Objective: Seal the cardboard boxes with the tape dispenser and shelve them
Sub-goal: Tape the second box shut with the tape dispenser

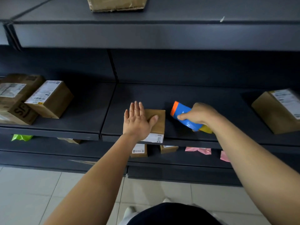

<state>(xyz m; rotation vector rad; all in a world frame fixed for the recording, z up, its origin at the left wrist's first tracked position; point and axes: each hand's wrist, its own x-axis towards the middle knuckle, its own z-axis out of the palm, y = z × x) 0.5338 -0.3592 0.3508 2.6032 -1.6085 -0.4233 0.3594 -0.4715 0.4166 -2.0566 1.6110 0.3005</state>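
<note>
Fingers (pixel 137 109) of the left hand (pixel 138 123) are laid straight and flat, the palm pressed down on the left part of a small cardboard box (pixel 157 122) and the thumb stretched across its top; nothing is gripped by this hand. The box is seen at the front edge of the middle shelf (pixel 211 98), its white label (pixel 156 138) at the near end by the lip. By its size the box is judged light, and its card walls stiff enough to be pressed without caving. On the smooth dark metal it is likely to be slid by any sideways pull of tape, so a flat hold from above is thought best for sealing, and a grasp across two opposite sides for lifting. The left forearm is stretched forward, nearly straight. The right hand (pixel 200 115) is curled round a blue tape dispenser (pixel 184 116), thumb laid on its body, the orange end pointed away and to the left. The tool is held just beside the box, apart from it, and whether the shelf is touched cannot be told. Labelled parcels (pixel 48 99) are stacked at the left, a labelled carton (pixel 277 111) is set at the right, and a worn carton (pixel 116 4) on the upper shelf (pixel 162 34).
</note>
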